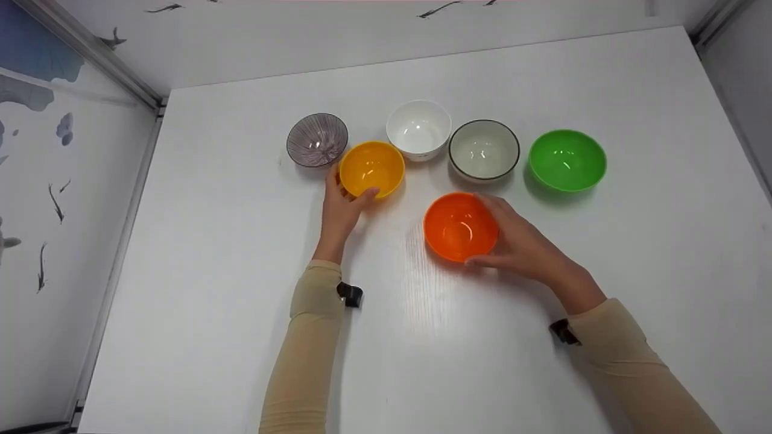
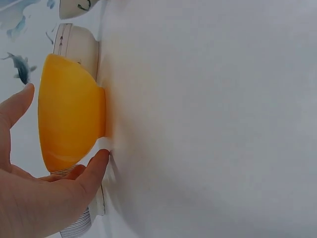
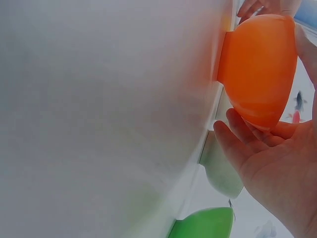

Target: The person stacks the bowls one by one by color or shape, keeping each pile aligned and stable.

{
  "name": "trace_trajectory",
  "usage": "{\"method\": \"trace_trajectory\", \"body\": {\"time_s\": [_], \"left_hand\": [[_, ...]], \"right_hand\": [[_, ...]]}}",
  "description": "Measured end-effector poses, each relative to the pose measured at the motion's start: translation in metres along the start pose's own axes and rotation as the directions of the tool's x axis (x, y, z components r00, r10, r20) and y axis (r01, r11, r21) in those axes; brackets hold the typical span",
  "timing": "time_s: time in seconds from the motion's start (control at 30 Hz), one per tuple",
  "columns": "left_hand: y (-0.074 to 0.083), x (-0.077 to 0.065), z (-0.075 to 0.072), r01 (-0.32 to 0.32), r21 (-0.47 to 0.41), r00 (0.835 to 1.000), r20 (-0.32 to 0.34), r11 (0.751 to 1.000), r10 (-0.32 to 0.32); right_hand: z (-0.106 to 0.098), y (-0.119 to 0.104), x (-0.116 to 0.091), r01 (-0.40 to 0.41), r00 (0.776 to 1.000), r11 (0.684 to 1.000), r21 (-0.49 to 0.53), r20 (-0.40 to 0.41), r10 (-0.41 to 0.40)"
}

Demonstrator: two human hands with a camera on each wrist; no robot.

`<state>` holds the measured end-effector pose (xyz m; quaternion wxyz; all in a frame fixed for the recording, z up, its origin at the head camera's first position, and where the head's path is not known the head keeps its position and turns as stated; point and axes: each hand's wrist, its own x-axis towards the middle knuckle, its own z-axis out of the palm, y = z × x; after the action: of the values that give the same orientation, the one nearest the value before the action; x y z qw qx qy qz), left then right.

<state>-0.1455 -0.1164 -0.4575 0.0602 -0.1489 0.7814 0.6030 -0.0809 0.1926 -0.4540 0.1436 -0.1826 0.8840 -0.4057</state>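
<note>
In the head view my left hand (image 1: pixel 342 208) is at the near left side of a yellow bowl (image 1: pixel 369 167). The left wrist view shows its fingers beside the bowl's wall and the thumb (image 2: pixel 22 101) apart from the rim. My right hand (image 1: pixel 512 244) holds an orange bowl (image 1: pixel 458 228) by its right side. Its thumb lies at the near rim, the fingers round the far side. In the right wrist view the orange bowl (image 3: pixel 260 69) stands upright, its foot close at the table, with fingertips (image 3: pixel 233 116) against its wall.
Behind stand a purple striped bowl (image 1: pixel 317 140), a white bowl (image 1: pixel 418 129), a dark-rimmed pale bowl (image 1: pixel 484 149) and a green bowl (image 1: pixel 567 160), all upright on the white table (image 1: pixel 199 271). The striped bowl is close to the yellow one. Panels border the table at back and sides.
</note>
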Motion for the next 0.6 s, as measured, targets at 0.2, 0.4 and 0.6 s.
{"method": "trace_trajectory", "body": {"time_s": [0.2,0.4,0.6], "left_hand": [[0.0012,0.0012,-0.0022,0.036,-0.038,0.999,0.002,0.999,-0.036],[0.0005,0.0029,-0.0050,0.042,-0.059,0.999,0.013,0.997,-0.042],[0.0001,0.0033,-0.0068,0.053,-0.064,0.998,0.022,0.997,-0.052]], "right_hand": [[0.0000,0.0002,0.0002,0.001,1.000,1.000,-0.004,0.000,-0.001],[0.0003,0.0016,0.0007,0.020,1.000,1.000,0.002,0.000,-0.020],[0.0006,0.0021,0.0006,0.016,1.000,1.000,0.001,0.009,-0.016]]}}
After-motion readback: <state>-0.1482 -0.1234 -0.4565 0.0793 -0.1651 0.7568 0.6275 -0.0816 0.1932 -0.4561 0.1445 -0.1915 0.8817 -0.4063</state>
